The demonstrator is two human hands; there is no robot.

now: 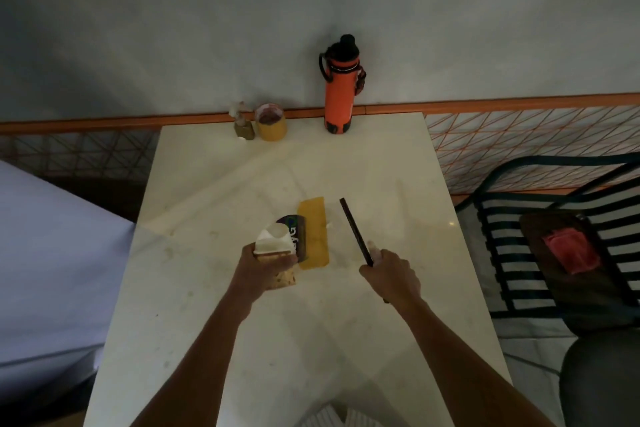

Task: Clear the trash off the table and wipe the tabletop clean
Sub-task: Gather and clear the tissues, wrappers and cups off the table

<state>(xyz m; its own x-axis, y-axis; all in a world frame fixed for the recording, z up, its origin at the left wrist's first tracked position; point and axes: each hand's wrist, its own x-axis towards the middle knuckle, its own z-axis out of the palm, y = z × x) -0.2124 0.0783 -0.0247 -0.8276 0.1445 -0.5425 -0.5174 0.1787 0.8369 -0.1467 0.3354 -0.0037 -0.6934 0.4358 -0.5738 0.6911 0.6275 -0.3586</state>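
Pale marble surface, stained, butts the grey wall. Orange bottle at its far edge; tape roll left of bottle. Mid-surface: yellow wrapper. Left hand grip grasping crumpled trash; right hand grip clenched round dark stick.

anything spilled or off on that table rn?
No spill visible. The tabletop shows faint smudges and specks, unwiped. A yellow wrapper lies flat mid-table. Left hand grips a bundle of trash; right hand holds a dark stick.
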